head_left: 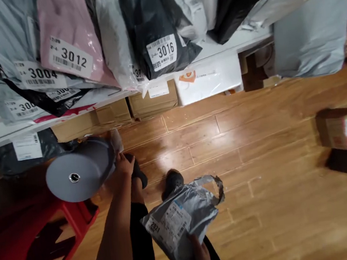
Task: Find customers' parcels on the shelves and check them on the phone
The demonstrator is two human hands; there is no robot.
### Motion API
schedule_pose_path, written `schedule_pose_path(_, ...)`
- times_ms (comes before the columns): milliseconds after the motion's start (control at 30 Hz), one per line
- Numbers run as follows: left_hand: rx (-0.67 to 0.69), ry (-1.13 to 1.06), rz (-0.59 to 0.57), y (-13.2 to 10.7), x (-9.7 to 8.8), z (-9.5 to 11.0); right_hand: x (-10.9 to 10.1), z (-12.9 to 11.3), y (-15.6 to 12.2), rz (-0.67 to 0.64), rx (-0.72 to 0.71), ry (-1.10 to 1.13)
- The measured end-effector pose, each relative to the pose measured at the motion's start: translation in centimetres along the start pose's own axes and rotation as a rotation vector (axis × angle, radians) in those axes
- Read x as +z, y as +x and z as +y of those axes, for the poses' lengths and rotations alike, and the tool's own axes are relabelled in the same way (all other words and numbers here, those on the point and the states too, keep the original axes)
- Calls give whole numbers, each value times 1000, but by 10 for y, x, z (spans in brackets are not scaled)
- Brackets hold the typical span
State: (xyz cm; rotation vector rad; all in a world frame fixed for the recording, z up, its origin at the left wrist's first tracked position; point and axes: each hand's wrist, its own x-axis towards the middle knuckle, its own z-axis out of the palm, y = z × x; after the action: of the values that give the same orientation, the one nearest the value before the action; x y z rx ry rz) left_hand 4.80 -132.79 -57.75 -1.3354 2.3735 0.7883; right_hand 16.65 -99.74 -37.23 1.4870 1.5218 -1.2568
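Observation:
My left hand (123,165) is closed on the edge of a grey round object (79,171) with a metal centre, held out over a red plastic stool (23,249). My right hand (200,255) grips the lower end of a grey plastic parcel bag (184,215) that bears a white shipping label and the number 2021. The bag hangs in front of my legs, above my dark shoes (171,181).
A white shelf (229,41) above holds several numbered parcel bags, such as 3012 (70,58) and 3016 (162,53). Cardboard boxes (153,103) sit under the shelf. A small box (340,128) lies on the wooden floor at right.

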Motion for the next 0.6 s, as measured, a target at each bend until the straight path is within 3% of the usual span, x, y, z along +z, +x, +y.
schedule_pose_path(133, -103, -177, 200, -38, -67, -9, 11, -17, -20, 38, 22, 98)
schedule_pose_path(300, -167, -423, 254, -86, -156, -18, -5, -34, -40, -8, -11, 93)
schedule_pose_path(533, -25, -561, 272, -120, -274, -10, -34, -74, -87, -42, 22, -6)
schedule_pose_path(600, 3, -513, 367, -120, -310, -12, -40, -83, -100, -46, -35, -69)
